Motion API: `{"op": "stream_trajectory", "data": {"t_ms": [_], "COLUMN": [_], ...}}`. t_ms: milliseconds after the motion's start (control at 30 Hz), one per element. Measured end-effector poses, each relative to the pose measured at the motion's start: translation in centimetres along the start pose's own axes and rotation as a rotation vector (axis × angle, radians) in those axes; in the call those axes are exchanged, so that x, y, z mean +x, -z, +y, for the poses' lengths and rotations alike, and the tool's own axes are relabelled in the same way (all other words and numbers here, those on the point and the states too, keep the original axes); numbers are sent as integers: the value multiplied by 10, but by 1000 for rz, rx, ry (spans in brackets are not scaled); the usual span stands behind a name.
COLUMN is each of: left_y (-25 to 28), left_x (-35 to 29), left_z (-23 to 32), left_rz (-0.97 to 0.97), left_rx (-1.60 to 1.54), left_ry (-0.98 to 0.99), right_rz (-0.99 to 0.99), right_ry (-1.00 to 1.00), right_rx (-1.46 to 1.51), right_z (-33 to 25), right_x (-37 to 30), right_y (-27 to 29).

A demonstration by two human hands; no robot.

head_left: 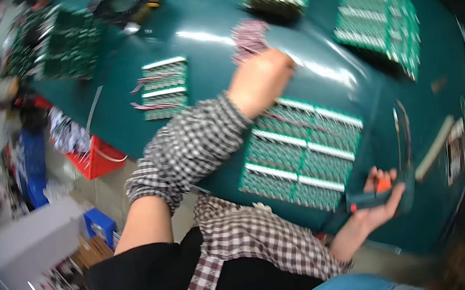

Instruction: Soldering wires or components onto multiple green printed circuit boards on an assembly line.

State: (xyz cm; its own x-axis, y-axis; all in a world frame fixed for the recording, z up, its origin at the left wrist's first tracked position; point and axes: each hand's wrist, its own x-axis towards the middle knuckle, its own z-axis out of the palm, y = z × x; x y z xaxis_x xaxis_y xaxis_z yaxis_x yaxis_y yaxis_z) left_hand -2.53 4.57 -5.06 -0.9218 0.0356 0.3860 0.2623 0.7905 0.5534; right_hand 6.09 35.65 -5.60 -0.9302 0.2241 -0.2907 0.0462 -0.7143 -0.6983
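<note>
We stretch our left hand [262, 81] far out toward 12 o'clock, fingers curled in a loose fist; we cannot tell if it grips anything. It sits at the top edge of the big green circuit board panel [301, 152], near a pile of pink wires [248, 38]. Our right hand [377, 200], at 4 o'clock, is closed around long-nosed pliers [399, 166]. Bare green table [204, 14] lies between the other boards [378, 22].
</note>
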Motion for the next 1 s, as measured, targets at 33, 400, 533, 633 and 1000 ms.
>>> {"op": "stream_trajectory", "data": {"t_ms": [33,400,533,633,1000], "left_y": [-1,-15,-9,-6,1], "left_x": [3,-1,-2,-4,-4], "left_z": [1,10,14,13,14], "left_rz": [-24,-138,-158,-151,-205], "left_rx": [3,273,273,222,161], "left_ry": [-24,-157,-151,-135,-100], "right_rz": [-38,-56,-72,-75,-61], "right_ry": [2,37,27,23,34], "right_rx": [46,-28,-16,-11,-22], "right_z": [0,-1,0,2,3], "right_x": [0,-10,-10,-12,-16], "right_y": [7,15,14,17,15]}}
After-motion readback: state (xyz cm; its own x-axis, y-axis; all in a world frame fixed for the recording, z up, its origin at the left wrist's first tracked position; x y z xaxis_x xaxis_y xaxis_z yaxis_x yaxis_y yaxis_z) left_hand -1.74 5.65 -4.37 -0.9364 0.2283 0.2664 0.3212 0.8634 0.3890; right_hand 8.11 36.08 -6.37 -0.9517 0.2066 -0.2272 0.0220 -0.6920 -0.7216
